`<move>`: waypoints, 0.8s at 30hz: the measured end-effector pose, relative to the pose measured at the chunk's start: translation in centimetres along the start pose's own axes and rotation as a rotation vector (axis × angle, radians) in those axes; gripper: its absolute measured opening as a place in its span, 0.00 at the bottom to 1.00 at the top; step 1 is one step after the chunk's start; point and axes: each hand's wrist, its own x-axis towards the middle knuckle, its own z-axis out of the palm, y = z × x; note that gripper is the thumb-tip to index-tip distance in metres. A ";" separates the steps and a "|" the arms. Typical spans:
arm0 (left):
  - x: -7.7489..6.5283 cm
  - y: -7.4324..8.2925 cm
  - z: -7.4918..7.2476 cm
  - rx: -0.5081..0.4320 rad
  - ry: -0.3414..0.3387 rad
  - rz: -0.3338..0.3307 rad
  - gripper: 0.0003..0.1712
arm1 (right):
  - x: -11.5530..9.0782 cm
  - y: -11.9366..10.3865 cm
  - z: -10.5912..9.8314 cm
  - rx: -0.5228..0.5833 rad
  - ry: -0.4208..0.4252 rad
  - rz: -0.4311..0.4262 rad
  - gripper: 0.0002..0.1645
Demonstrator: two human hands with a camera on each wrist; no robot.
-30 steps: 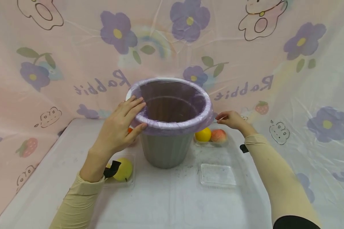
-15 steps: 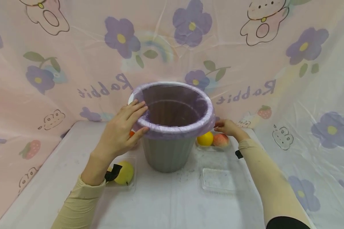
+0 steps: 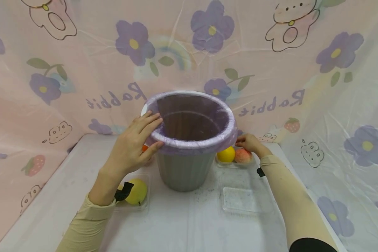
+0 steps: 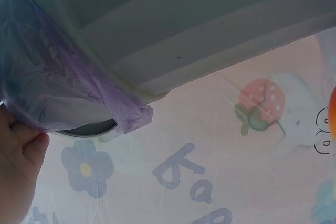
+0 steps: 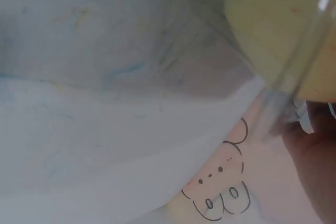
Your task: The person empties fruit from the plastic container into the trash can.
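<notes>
Bin (image 3: 184, 171) on the table (image 3: 189, 224), peach (image 3: 243, 156) in a tray (image 3: 234, 165) behind it to the right

Direct passage between the left hand (image 3: 130, 148) and right hand (image 3: 251, 144) is being blocked by the lined bin (image 3: 183, 171), while entry from above is being afforded by its open mouth (image 3: 189, 124) and a strip of table (image 3: 211, 196) is being left beside the near-right tray (image 3: 239, 200).

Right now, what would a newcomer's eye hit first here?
The gray bucket, center of the head view, with a purple liner folded over its top and the left grip, a bare hand, resting on its left edge. Next, the pastel backdrop behind it, with mirrored "Rabbit" lettering. Then the yellow fruit and peach in a clear tray, near the right grip.
</notes>
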 end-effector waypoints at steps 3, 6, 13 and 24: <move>0.0 0.0 0.0 0.003 -0.002 0.003 0.43 | 0.2 0.2 0.1 0.001 -0.004 0.004 0.15; 0.0 0.0 0.0 0.005 -0.003 0.002 0.43 | 0.3 0.5 0.1 0.004 -0.020 0.000 0.16; -0.1 0.1 -0.1 0.005 -0.007 -0.002 0.43 | -0.3 1.6 -0.2 0.017 -0.022 -0.015 0.19; 0.0 0.0 0.0 0.004 0.004 0.006 0.43 | -2.2 0.5 -1.5 0.104 0.024 -0.007 0.21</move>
